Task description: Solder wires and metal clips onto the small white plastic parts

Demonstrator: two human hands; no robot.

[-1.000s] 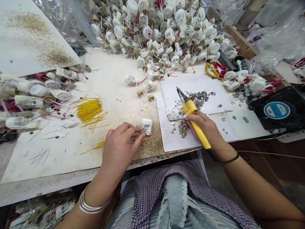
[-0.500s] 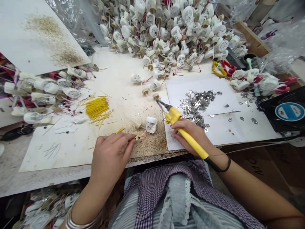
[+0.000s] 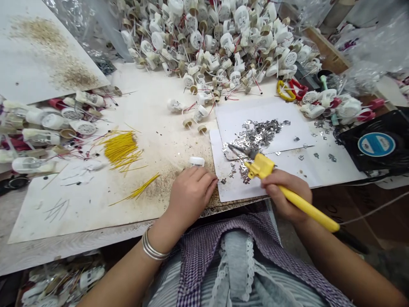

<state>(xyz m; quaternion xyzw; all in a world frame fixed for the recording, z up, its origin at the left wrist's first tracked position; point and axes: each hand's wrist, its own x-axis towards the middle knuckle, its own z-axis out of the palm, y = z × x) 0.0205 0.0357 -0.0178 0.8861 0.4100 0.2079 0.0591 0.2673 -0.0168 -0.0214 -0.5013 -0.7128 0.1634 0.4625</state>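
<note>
The right hand [image 3: 294,183] wraps its fingers and thumb around a yellow tool [image 3: 265,165]; gripping this far back seems meant to keep skin clear of the dark metal tip, which points ahead and across toward the left hand's side. The left hand [image 3: 191,192] rests low over the table edge, fingers curled together, thumb near the forefinger; whether it pinches anything cannot be told, as the knuckles hide it. Just beyond those knuckles stands a white part [image 3: 197,161], its lower portion covered, perhaps kept close so the hand can steady it.

Left of the left hand lies a small bunch of yellow wires [image 3: 142,187], with a thicker bundle [image 3: 120,147] farther out, likely put there for that hand's short reach. Ahead of the right hand, shiny metal pieces [image 3: 263,133] lie on paper sheets [image 3: 236,189], which probably make them easy to see. Well past both hands rises a heap of white assemblies [image 3: 211,42], seemingly pushed back to free working space.
</note>
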